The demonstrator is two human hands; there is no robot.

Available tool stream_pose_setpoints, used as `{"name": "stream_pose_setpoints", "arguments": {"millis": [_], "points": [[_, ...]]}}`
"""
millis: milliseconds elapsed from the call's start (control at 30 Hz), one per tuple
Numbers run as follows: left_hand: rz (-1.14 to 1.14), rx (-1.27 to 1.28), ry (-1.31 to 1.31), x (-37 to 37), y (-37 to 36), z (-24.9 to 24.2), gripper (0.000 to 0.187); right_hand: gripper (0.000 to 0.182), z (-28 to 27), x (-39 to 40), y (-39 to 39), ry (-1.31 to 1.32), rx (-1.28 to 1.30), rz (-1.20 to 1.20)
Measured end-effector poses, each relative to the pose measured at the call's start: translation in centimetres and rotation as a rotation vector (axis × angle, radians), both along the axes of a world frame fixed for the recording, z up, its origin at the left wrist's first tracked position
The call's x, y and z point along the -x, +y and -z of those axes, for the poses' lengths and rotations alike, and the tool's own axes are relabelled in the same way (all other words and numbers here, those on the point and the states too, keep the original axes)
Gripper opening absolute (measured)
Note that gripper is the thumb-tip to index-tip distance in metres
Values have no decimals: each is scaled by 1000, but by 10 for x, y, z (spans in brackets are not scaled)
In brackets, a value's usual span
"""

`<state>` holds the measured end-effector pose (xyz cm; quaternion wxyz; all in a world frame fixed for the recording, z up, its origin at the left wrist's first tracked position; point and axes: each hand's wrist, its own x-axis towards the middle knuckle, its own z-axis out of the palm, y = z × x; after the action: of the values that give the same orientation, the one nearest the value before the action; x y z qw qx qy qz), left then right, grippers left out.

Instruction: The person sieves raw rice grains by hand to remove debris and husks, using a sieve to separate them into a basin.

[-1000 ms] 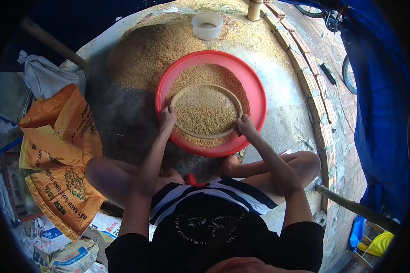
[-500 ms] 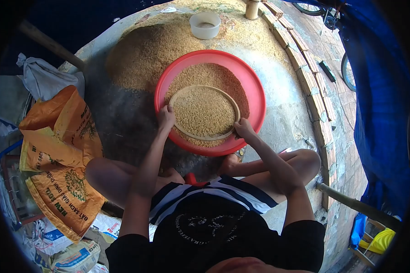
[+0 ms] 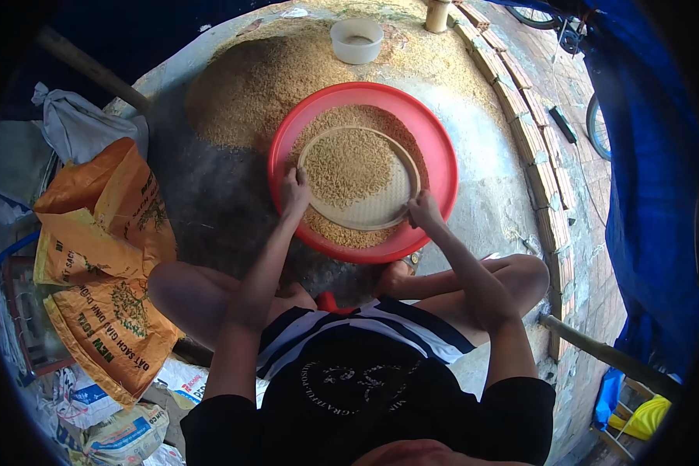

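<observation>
A round woven sieve (image 3: pixel 400 194) is held over a wide red basin (image 3: pixel 440 155). My left hand (image 3: pixel 295 194) is closed on the sieve's left rim, and my right hand (image 3: pixel 425 211) grips the rim at its lower right. Tan grain (image 3: pixel 349 167) lies in the sieve, gathered toward the upper left, with the pale mesh bare at the lower right. More grain (image 3: pixel 357 115) covers the basin's floor around and beyond the sieve. The fingertips under the rim are hidden.
Behind the basin a broad heap of husks or grain (image 3: pixel 245 89) spreads over the concrete, beside a translucent tub (image 3: pixel 356 43). An orange sack (image 3: pixel 105 233) and a white sack (image 3: pixel 85 124) lie at left. Bricks (image 3: pixel 532 147) line the right; a blue tarp (image 3: pixel 652 179) hangs beyond.
The sieve and both hands have moved up and slightly right. Its grain, spread across the whole mesh before, has shifted to the upper left, baring the lower right.
</observation>
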<state>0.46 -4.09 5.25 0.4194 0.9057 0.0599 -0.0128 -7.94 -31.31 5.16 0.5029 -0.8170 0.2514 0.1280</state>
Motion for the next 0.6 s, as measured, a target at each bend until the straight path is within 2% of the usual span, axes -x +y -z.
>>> {"name": "stream_pose_setpoints", "arguments": {"millis": [67,100,133,200,233,267,300,333,400,433,500,533,600], "points": [[-15,84,-36,-5,11,14,36,22,13,4,4,-51,63,-46],[-27,39,-88,-5,13,11,36,23,17,2,4,-69,63,-58],[-26,37,-92,-5,13,2,36,24,3,-2,13,-89,61,-69],[-28,43,-262,-5,11,-22,33,25,-18,-5,16,-77,51,-72],[-28,45,-265,-4,9,-39,33,26,-21,-6,17,-363,105,-43],[-37,191,-303,-2,8,-57,32,27,-25,-8,18,-651,159,-15],[-46,337,-341,-3,8,-72,30,29,-56,-5,26,-713,96,1],[-47,337,-343,-4,8,-84,30,29,-66,-5,29,-716,96,0],[-47,387,-422,-3,11,-98,27,30,-73,-4,34,-882,108,14],[-48,383,-418,-5,13,-84,27,30,-67,-5,33,-878,104,14],[-2,275,-394,-16,19,-44,28,37,-41,-11,25,-541,260,-98],[-4,273,-395,-14,18,-38,28,37,-26,-12,21,-542,258,-100],[-79,-232,-150,3,8,-30,35,51,3,-12,10,-298,184,-116]]}}
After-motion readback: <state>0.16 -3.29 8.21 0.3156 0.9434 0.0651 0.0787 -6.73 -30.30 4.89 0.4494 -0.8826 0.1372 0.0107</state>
